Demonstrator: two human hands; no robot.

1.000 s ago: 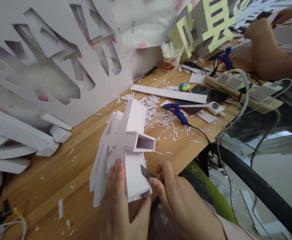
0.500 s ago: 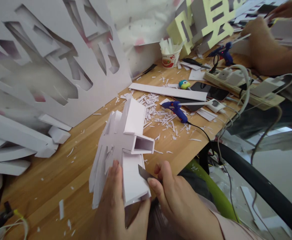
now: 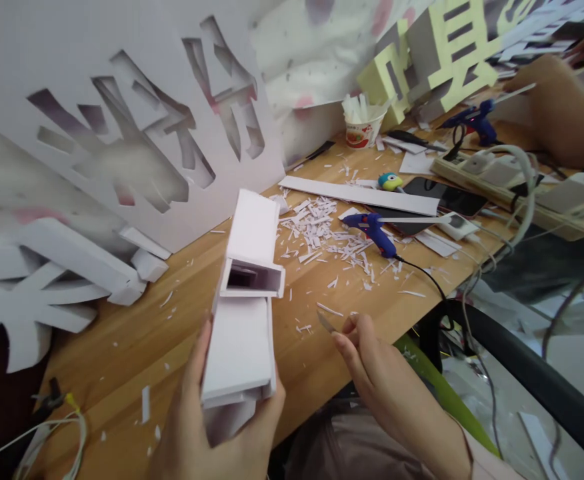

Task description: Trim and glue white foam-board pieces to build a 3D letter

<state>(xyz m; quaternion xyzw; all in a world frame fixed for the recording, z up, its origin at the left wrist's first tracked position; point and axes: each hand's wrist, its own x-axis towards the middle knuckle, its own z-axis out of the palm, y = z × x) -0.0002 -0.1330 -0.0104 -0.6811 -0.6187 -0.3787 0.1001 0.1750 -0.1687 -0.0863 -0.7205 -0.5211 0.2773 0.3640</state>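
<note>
A white foam-board letter shape (image 3: 239, 343) with box-like sides and a hollow square end is gripped from below by my left hand (image 3: 222, 433). Its thumb and fingers press on opposite sides of the shape, near the lower end. My right hand (image 3: 372, 360) pinches a small thin blade (image 3: 325, 322), whose tip points up and left. The blade is apart from the foam-board shape, over the table (image 3: 322, 353). Most of the blade's rear is hidden in the fingers.
A blue glue gun (image 3: 372, 230) lies beside white scraps (image 3: 312, 223) and a long white strip (image 3: 359, 195). Behind are a paper cup (image 3: 365, 130), a cut-out board (image 3: 157, 133) and a power strip (image 3: 502, 180). Another person's arm (image 3: 562, 113) reaches in at right.
My left hand has turned the foam-board shape so its side and hollow end face me. My right hand has drawn the blade away to the right. The view has shifted.
</note>
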